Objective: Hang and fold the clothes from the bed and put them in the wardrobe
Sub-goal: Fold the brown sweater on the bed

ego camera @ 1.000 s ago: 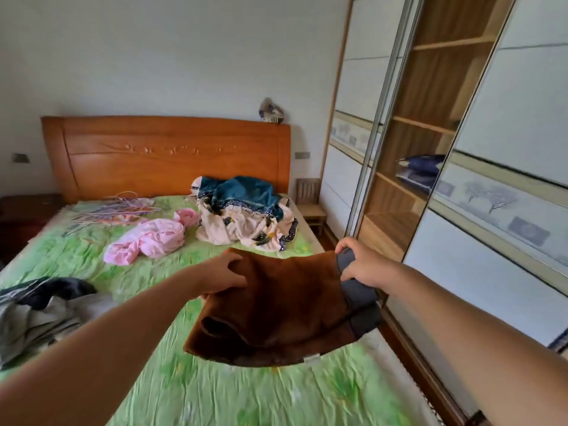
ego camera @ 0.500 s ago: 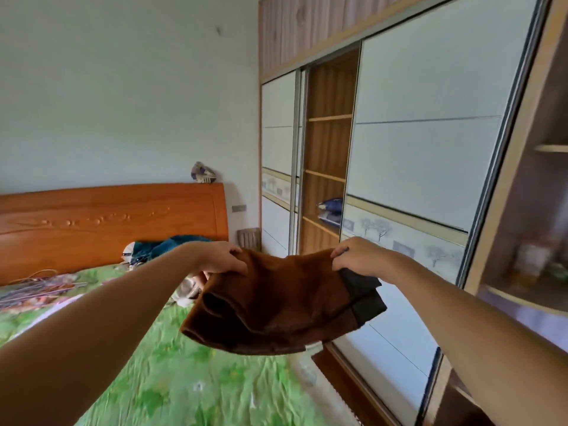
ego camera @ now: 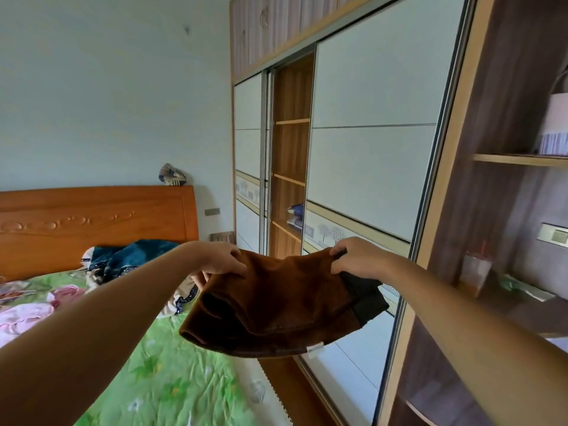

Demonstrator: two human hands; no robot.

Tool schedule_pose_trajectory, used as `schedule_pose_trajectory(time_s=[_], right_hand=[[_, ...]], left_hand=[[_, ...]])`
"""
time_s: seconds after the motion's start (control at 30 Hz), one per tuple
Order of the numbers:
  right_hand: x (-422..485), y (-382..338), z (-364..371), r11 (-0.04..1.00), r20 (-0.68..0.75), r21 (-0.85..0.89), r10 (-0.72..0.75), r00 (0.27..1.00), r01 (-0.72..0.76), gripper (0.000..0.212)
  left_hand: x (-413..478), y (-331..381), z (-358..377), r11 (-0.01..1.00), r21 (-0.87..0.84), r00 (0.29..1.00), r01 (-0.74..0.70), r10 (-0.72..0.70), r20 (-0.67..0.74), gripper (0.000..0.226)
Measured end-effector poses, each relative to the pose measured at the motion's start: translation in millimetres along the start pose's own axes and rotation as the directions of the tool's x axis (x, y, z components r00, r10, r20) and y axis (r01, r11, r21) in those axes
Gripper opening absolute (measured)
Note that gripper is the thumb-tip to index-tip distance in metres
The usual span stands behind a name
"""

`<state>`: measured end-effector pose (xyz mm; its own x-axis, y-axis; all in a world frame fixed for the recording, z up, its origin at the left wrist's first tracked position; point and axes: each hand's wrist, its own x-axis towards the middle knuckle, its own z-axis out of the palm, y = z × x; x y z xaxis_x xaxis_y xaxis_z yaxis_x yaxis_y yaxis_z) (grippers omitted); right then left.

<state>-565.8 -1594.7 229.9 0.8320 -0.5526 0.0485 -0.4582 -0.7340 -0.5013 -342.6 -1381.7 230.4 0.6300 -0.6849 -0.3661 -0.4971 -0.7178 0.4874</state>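
Note:
A folded brown fleece garment [ego camera: 276, 305] with a dark grey part at its right end hangs in the air between my hands, over the bed's right edge. My left hand [ego camera: 219, 259] grips its left upper edge and my right hand [ego camera: 353, 259] grips the right upper edge. The wardrobe [ego camera: 368, 149] with white sliding doors stands straight ahead; its open section [ego camera: 290, 167] shows wooden shelves with a folded blue item [ego camera: 295, 212]. On the green bed [ego camera: 172, 373] lie a teal and cream clothes heap [ego camera: 129, 256] and a pink garment [ego camera: 27, 315].
An orange wooden headboard [ego camera: 92, 222] backs the bed, with a small patterned object [ego camera: 171, 175] on top. At the right is a dark open shelf unit [ego camera: 507, 210] holding a cup [ego camera: 475, 273] and a pink bag [ego camera: 554, 127]. A small wooden stool [ego camera: 222, 236] stands by the wardrobe.
The view has swung right and up from the bed toward the wardrobe. Both hands still hold the brown garment, carried along toward the wardrobe doors.

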Motion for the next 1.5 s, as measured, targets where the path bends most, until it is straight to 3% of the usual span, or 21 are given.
schedule_pose_trajectory(time_s=[0.37,0.57,0.83,0.97,1.17,1.5], right_hand=[[127.0,68.8,-26.7,0.986,0.033,-0.152,-0.069,0.997,0.073,0.048],[184.8,103.2,-44.6,0.971,0.068,-0.217,-0.086,0.994,0.099,0.049],[253.6,146.8,-59.3,0.938,0.152,-0.245,-0.212,0.965,0.245,0.047],[288.1,145.3,-60.4,0.923,0.202,-0.221,-0.273,0.941,0.315,0.045],[332.6,128.6,-50.2,0.880,0.269,-0.232,-0.353,0.896,0.415,0.042],[468.4,95.1,-7.3,0.863,0.324,-0.202,-0.387,0.864,0.462,0.040]], left_hand=[[128.7,73.1,1.0,0.996,0.090,0.998,0.001,0.004,-0.065,0.050],[177.2,120.8,0.9,0.989,0.119,0.994,0.082,-0.072,-0.087,0.051],[221.8,161.0,16.5,0.976,0.066,0.968,0.208,-0.196,-0.158,0.049],[233.0,165.0,16.2,0.961,0.036,0.935,0.275,-0.259,-0.241,0.042],[250.1,151.9,6.4,0.933,0.036,0.880,0.358,-0.325,-0.348,0.054],[354.2,95.4,-52.1,0.924,-0.045,0.855,0.380,-0.369,-0.364,0.050]])
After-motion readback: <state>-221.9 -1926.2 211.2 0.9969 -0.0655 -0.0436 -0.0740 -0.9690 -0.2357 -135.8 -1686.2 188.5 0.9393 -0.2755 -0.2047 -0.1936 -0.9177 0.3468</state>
